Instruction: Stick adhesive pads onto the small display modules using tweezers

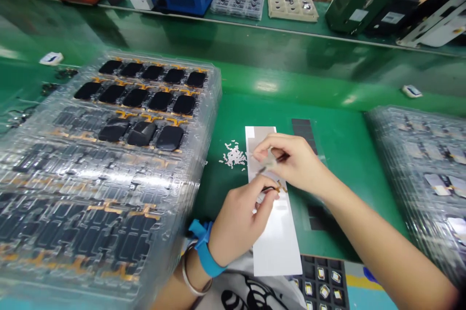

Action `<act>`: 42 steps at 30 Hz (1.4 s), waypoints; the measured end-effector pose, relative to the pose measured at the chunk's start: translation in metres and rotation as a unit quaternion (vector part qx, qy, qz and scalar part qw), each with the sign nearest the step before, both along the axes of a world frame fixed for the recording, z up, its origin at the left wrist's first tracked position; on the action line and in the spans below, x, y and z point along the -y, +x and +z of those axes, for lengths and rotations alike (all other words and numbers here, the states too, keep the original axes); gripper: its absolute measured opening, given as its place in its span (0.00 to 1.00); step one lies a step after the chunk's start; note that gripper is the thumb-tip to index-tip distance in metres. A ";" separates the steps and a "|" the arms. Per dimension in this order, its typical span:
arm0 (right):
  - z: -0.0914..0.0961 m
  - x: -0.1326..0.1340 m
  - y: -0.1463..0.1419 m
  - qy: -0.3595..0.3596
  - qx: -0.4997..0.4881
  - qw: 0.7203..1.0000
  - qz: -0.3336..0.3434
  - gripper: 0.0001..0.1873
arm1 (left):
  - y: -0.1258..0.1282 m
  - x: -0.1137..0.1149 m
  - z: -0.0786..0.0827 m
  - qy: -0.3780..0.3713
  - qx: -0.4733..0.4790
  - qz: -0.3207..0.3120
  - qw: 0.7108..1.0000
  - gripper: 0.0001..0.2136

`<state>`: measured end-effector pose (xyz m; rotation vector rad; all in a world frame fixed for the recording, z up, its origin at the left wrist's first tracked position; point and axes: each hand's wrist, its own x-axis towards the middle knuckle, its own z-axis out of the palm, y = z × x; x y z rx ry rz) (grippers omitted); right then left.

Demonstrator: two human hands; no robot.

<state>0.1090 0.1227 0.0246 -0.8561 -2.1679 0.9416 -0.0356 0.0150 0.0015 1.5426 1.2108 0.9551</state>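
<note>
My left hand (240, 220), with a blue wrist strap, is closed in a pinch on a small black part with an orange flex tail (278, 187). It hovers over a white strip of backing paper (274, 232) on the green table. My right hand (291, 162) is just above it, fingers closed on thin tweezers (271, 163) whose tip points left over the strip. A small heap of white peeled bits (233, 156) lies left of the strip.
A tall stack of clear trays (69, 203) with black parts fills the left. Another clear tray stack (418, 174) sits at the right. A dark tray of small square parts (322, 283) is near me. Bins and boxes line the far side.
</note>
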 end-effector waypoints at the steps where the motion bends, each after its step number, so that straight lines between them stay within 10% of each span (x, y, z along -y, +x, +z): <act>1: -0.001 -0.005 -0.006 -0.019 0.010 1.000 0.006 0.06 | 0.000 0.000 0.000 0.002 -0.003 -0.012 1.000 0.05; 11: -0.013 -0.017 -0.033 -0.097 0.051 0.994 -0.020 0.09 | 0.000 -0.001 -0.003 0.016 0.043 -0.008 0.999 0.03; 23: 0.014 0.020 0.015 -0.304 -0.042 0.950 -0.054 0.11 | 0.000 0.007 -0.006 -0.030 0.233 0.049 0.971 0.01; 42: -0.008 0.037 0.021 -0.395 -0.085 0.915 -0.024 0.15 | 0.000 0.010 -0.009 -0.054 0.163 0.057 0.983 0.06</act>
